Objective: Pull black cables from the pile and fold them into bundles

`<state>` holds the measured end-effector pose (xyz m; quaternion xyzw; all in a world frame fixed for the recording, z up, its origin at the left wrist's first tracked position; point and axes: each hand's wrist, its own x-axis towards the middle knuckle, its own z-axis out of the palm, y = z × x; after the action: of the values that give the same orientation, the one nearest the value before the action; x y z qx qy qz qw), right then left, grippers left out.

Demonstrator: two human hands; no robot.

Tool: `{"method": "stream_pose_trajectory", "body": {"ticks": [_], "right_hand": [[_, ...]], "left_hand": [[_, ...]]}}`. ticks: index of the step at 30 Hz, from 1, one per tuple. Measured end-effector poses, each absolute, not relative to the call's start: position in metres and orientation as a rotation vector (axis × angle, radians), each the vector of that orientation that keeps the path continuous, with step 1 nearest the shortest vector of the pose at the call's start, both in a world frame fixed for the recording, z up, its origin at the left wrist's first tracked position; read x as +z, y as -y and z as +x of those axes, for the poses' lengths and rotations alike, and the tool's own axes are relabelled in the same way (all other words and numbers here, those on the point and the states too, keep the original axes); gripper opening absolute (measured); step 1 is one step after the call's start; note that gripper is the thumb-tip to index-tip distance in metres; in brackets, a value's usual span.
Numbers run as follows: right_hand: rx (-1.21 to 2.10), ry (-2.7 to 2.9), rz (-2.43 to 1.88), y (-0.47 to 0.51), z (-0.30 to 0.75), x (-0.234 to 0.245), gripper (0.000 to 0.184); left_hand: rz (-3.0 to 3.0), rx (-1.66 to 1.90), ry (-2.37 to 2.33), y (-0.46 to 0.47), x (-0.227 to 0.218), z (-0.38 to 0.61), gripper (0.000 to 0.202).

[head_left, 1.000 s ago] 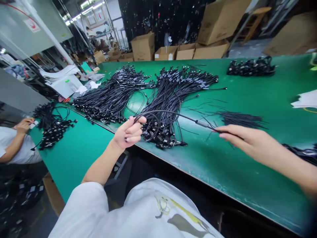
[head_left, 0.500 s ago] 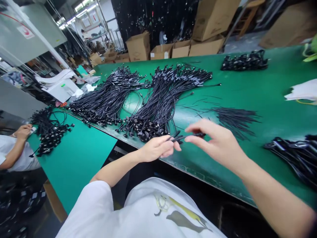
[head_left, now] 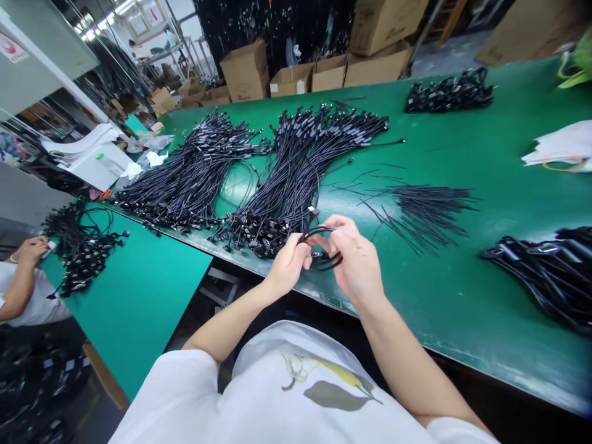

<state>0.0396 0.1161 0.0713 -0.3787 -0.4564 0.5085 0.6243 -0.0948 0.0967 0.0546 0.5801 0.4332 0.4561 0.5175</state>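
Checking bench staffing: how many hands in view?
3. The person's left hand and right hand hold a looped black cable; a co-worker's hand is at far left. The co-worker's other hand is hidden.

A thin black cable [head_left: 321,232] wound into a small, loose coil of several turns, held upright between the left hand [head_left: 289,262] and right hand [head_left: 356,262]. A flat metal-tipped connector [head_left: 317,254] lies at the coil's lower edge; a second connector [head_left: 314,211] projects above it. The coil is just in front of the connector ends of a fanned bundle of similar black cables [head_left: 296,166].
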Motion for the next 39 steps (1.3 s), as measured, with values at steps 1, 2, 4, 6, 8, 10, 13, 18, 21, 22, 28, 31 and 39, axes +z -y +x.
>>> {"method": "stream_pose_trajectory", "body": {"ticks": [1,2,4,6,8,10,13,18,21,22,28,31,39], "right_hand": [[1.054,1.080,-0.900,-0.116,0.039,0.070,0.039],[0.965,1.090,-0.927,-0.116,0.038,0.069,0.037],[0.911,1.033,-0.932,-0.114,0.037,0.069,0.034],[1.015,0.958,-0.870,-0.112,0.036,0.075,0.040],[1.176,0.947,-0.811,-0.109,0.038,0.083,0.046],[1.297,0.981,-0.806,-0.106,0.041,0.091,0.047],[1.417,1.001,-0.855,-0.101,0.045,0.096,0.045],[1.433,0.919,-0.905,-0.096,0.041,0.085,0.043],[1.238,0.922,-0.888,-0.097,0.033,0.078,0.056],[1.156,0.928,-0.871,-0.098,0.032,0.076,0.060],[1.206,0.955,-0.771,-0.106,0.037,0.084,0.063],[1.340,0.944,-0.797,-0.108,0.043,0.088,0.064],[1.470,0.859,-0.784,-0.112,0.052,0.084,0.054]], "left_hand": [[1.462,1.043,-1.051,-0.096,0.057,-0.095,0.042],[1.517,0.977,-1.041,-0.094,0.059,-0.094,0.042],[1.550,0.876,-1.001,-0.093,0.062,-0.093,0.045],[1.500,0.891,-0.979,-0.095,0.062,-0.090,0.048],[1.405,0.977,-0.940,-0.098,0.060,-0.086,0.048],[1.318,1.011,-0.838,-0.102,0.057,-0.083,0.047],[1.243,0.892,-0.663,-0.101,0.052,-0.081,0.044],[1.225,0.701,-0.680,-0.092,0.048,-0.087,0.042],[1.265,0.718,-0.816,-0.091,0.047,-0.086,0.030],[1.305,0.729,-0.864,-0.090,0.046,-0.085,0.024],[1.449,0.679,-0.904,-0.084,0.044,-0.081,0.026],[1.305,0.683,-0.706,-0.083,0.042,-0.081,0.048],[0.773,0.502,-0.500,-0.085,0.049,-0.071,0.053]]}}
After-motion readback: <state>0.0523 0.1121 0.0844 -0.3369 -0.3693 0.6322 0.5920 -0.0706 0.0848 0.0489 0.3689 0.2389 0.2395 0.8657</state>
